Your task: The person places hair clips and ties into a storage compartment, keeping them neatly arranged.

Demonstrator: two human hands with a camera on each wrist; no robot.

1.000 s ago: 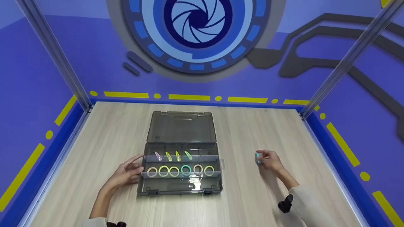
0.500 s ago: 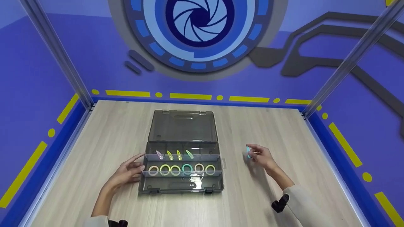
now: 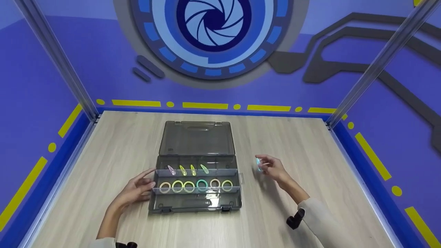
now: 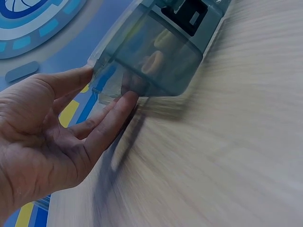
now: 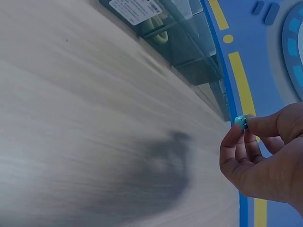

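A dark see-through storage box [image 3: 195, 206] lies with its lid folded back. Snap hair clips [image 3: 183, 170], pink, yellow and green, stand in its back row. Several pastel hair ties [image 3: 202, 185] lean in the middle row. My left hand [image 3: 132, 193] touches the box's left side with nearly straight fingers; in the left wrist view, thumb and fingertips meet its end wall [image 4: 165, 75]. To the right of the box, above the table, my right hand [image 3: 275, 170] pinches a light-blue hair clip [image 5: 240, 121] between thumb and fingers, which hide much of it.
The box's lid [image 3: 197, 137] lies flat behind it on the wooden table [image 3: 275, 137]. Blue printed walls [image 3: 103, 69] with metal corner posts [image 3: 375, 65] enclose the table at the back and both sides. A white label [image 5: 136, 9] shows on the box.
My right hand has moved left towards the box with the light-blue hair clip pinched in it. My left hand stays at the box's left side.
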